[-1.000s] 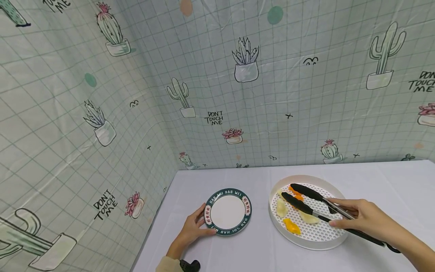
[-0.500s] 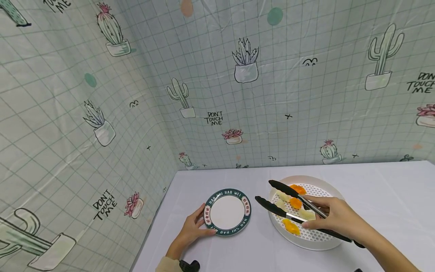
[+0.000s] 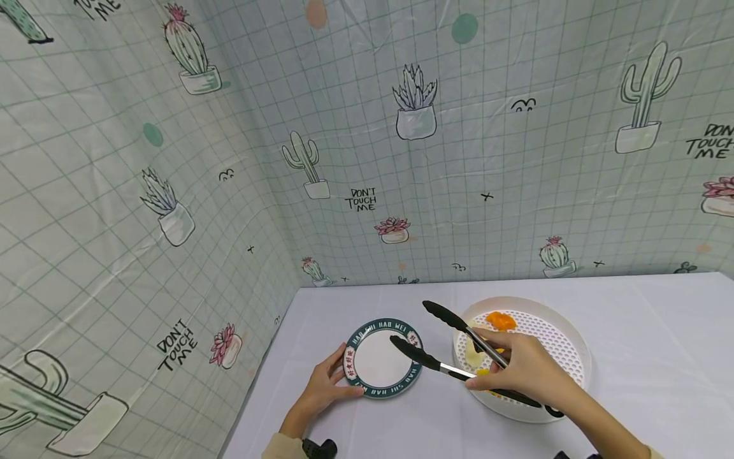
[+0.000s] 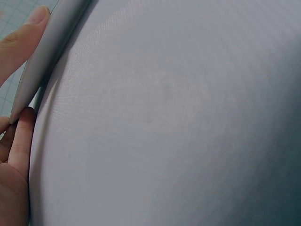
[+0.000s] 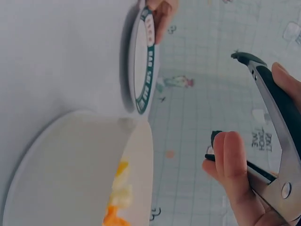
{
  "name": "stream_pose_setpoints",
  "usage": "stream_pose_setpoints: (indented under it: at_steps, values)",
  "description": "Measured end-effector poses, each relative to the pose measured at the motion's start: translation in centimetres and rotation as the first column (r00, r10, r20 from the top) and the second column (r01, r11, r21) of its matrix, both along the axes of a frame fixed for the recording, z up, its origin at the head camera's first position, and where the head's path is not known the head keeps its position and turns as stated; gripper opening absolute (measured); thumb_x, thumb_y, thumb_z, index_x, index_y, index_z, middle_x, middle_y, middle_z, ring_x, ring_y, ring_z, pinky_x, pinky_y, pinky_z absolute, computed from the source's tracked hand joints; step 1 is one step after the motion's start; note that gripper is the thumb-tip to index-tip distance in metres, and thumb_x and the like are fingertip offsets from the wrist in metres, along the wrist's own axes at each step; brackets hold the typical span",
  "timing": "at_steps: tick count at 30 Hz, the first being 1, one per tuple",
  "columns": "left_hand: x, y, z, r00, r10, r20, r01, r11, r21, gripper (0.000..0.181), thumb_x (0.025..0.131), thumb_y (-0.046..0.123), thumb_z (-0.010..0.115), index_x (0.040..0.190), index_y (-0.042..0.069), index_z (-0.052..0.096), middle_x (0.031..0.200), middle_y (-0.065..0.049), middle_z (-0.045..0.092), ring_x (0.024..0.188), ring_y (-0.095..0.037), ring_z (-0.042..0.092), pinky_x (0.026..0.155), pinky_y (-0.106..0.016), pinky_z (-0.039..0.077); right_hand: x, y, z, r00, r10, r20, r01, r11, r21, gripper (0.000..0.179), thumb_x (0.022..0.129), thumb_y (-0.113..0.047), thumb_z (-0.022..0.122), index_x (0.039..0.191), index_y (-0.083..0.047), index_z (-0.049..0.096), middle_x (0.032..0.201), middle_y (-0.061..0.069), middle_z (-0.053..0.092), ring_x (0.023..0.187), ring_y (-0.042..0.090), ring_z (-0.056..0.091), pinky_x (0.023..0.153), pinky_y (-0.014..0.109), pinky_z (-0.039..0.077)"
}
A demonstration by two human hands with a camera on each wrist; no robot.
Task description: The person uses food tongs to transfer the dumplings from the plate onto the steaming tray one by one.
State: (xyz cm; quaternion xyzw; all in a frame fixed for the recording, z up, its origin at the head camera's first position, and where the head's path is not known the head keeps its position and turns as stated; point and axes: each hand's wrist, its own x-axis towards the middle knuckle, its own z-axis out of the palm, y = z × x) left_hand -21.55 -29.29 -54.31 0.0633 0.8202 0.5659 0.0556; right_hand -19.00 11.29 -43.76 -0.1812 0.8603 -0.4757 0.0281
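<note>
My left hand (image 3: 323, 386) grips the near-left rim of a small round plate (image 3: 375, 366) with a dark green lettered border. In the left wrist view the thumb (image 4: 26, 44) lies over the rim and a finger (image 4: 21, 146) reaches beneath it. My right hand (image 3: 518, 366) holds black-tipped metal tongs (image 3: 415, 352) by their arms. Spread apart, the tongs' tips have nothing between them; the lower one overlaps the plate in the head view. Under the right hand stands a round white basin (image 3: 582, 357) with a perforated insert, holding orange pieces (image 3: 501, 320) and pale yellow pieces (image 3: 473, 356), partly hidden.
A white cloth covers the table (image 3: 659, 357). Behind and to the left hangs a grid-patterned curtain (image 3: 459, 159) printed with cacti. The basin stands right of the plate, with a strip of table between them.
My right hand has carried the tongs left from over the basin, so the tips now reach the plate's side. The tips have spread wider apart. The left hand and plate have hardly moved.
</note>
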Motion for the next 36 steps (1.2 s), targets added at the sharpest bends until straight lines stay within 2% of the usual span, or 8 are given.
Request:
stream_pose_setpoints:
  at_steps: [8, 14, 20, 25, 28, 30, 33, 36]
  values:
    - [0.2, 0.0, 0.2, 1.000, -0.010, -0.012, 0.010, 1.000, -0.002, 0.110, 0.071, 0.010, 0.091, 0.154, -0.009, 0.021, 0.157, -0.031, 0.025, 0.140, -0.043, 0.036, 0.109, -0.030, 0.040, 0.3, -3.3, -0.4, 0.999, -0.034, 0.008, 0.034, 0.999, 0.008, 0.093, 0.061, -0.043, 0.094, 0.137, -0.001, 0.059, 0.066, -0.001, 0.063, 0.061, 0.012, 0.054, 0.052, 0.023, 0.048]
    - [0.3, 0.1, 0.3, 1.000, -0.004, 0.009, 0.004, 1.000, 0.026, 0.110, 0.071, 0.007, 0.090, 0.154, -0.008, 0.020, 0.157, -0.031, 0.023, 0.139, -0.043, 0.038, 0.108, -0.030, 0.042, 0.6, -5.8, -1.4, 0.999, -0.046, 0.009, 0.046, 0.999, 0.008, 0.094, 0.061, -0.043, 0.094, 0.136, 0.003, 0.058, 0.055, -0.005, 0.051, 0.051, 0.010, 0.049, 0.045, 0.021, 0.041]
    - [0.1, 0.1, 0.1, 1.000, 0.001, 0.025, -0.002, 1.000, 0.027, 0.112, 0.070, 0.010, 0.091, 0.155, -0.005, 0.021, 0.157, -0.031, 0.025, 0.137, -0.042, 0.041, 0.106, -0.026, 0.045, 0.6, -8.0, -2.5, 0.996, -0.086, 0.008, 0.086, 0.996, 0.006, 0.095, 0.058, -0.040, 0.096, 0.132, 0.006, 0.060, 0.055, -0.005, 0.042, 0.048, 0.009, 0.037, 0.040, 0.020, 0.033]
    - [0.0, 0.0, 0.1, 1.000, -0.010, 0.018, 0.009, 0.999, 0.046, 0.111, 0.070, 0.009, 0.091, 0.155, -0.005, 0.021, 0.157, -0.030, 0.026, 0.137, -0.042, 0.042, 0.106, -0.026, 0.044, 0.6, -9.3, -3.5, 0.994, -0.106, -0.013, 0.106, 0.994, 0.022, 0.093, 0.058, -0.037, 0.097, 0.131, 0.009, 0.060, 0.055, -0.003, 0.040, 0.050, 0.010, 0.037, 0.042, 0.022, 0.034]
    - [0.1, 0.0, 0.2, 1.000, -0.018, 0.005, 0.018, 0.999, 0.038, 0.110, 0.072, 0.008, 0.090, 0.155, -0.006, 0.021, 0.156, -0.031, 0.026, 0.136, -0.042, 0.042, 0.107, -0.028, 0.044, 0.5, -9.8, -4.0, 0.993, -0.113, -0.033, 0.114, 0.992, 0.048, 0.093, 0.057, -0.038, 0.097, 0.129, 0.009, 0.061, 0.067, 0.007, 0.057, 0.060, 0.013, 0.044, 0.050, 0.025, 0.041]
    - [0.1, 0.0, 0.3, 1.000, -0.022, -0.001, 0.022, 0.999, 0.037, 0.108, 0.072, 0.006, 0.089, 0.155, -0.006, 0.021, 0.156, -0.031, 0.026, 0.137, -0.042, 0.041, 0.108, -0.029, 0.043, 0.4, -10.2, -4.4, 0.992, -0.117, -0.044, 0.120, 0.990, 0.069, 0.093, 0.057, -0.040, 0.097, 0.129, 0.008, 0.062, 0.089, 0.018, 0.069, 0.074, 0.019, 0.058, 0.062, 0.029, 0.054]
    - [0.2, 0.1, 0.4, 1.000, -0.025, -0.007, 0.025, 0.999, 0.041, 0.106, 0.073, 0.004, 0.088, 0.155, -0.007, 0.021, 0.157, -0.031, 0.025, 0.137, -0.042, 0.041, 0.109, -0.031, 0.043, 0.3, -10.6, -5.0, 0.992, -0.113, -0.061, 0.118, 0.990, 0.083, 0.093, 0.057, -0.041, 0.096, 0.128, 0.008, 0.062, 0.123, 0.026, 0.065, 0.105, 0.032, 0.065, 0.090, 0.046, 0.057]
    - [0.3, 0.1, 0.5, 1.000, -0.026, -0.008, 0.026, 0.999, 0.042, 0.106, 0.074, 0.003, 0.088, 0.154, -0.007, 0.021, 0.157, -0.031, 0.025, 0.137, -0.042, 0.041, 0.109, -0.032, 0.042, 0.2, -11.0, -5.5, 0.993, -0.112, -0.046, 0.115, 0.989, 0.088, 0.093, 0.058, -0.041, 0.096, 0.129, 0.009, 0.062, 0.127, 0.026, 0.063, 0.118, 0.039, 0.060, 0.098, 0.053, 0.052]
